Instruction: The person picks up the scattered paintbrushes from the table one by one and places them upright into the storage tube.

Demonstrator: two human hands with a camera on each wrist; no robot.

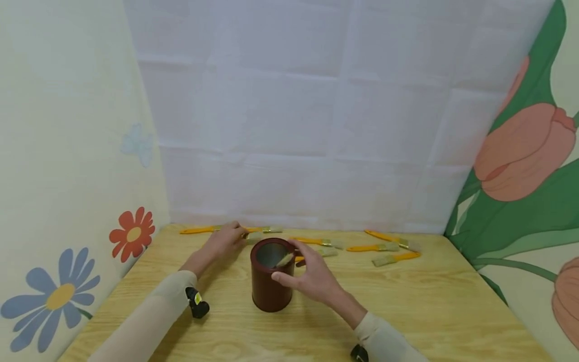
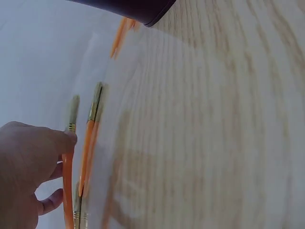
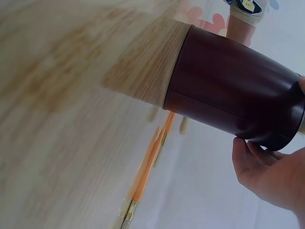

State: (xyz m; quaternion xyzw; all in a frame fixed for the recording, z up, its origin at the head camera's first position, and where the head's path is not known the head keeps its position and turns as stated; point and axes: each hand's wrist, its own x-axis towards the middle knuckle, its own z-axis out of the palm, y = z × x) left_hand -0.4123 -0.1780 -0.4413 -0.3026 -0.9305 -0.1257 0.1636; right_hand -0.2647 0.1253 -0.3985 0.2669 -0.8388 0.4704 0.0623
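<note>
**Both hands at work: left on a brush, right at the cup**

Your left hand [image 1: 223, 242] reaches to about 11 o'clock from the cup [image 1: 272, 275], at the far edge of the table [image 1: 407, 301]. Its fingers curl round the orange handle of a brush [image 1: 212, 230]; the left wrist view shows the thumb [image 2: 57, 140] pressing on that handle near the metal ferrule, with a second brush [image 2: 90, 138] lying just beside it.

Your right hand [image 1: 314, 276] sits at the cup's 3 o'clock, fingers curved along the rim. Whether it holds anything you cannot tell from these views: the right wrist view shows the fingers [image 3: 250, 160] just beside the cup's mouth, the grip itself out of frame.

The cup is dark red and stands upright near the table's middle, between your two hands. A brush head [image 1: 285, 260] pokes up inside it, leaning on the rim toward your right hand.

More orange-handled brushes lie flat along the far edge from 12 to 2 o'clock: one [image 1: 316, 242] just behind the cup, and three [image 1: 393, 249] grouped further right, well apart from both hands.
</note>
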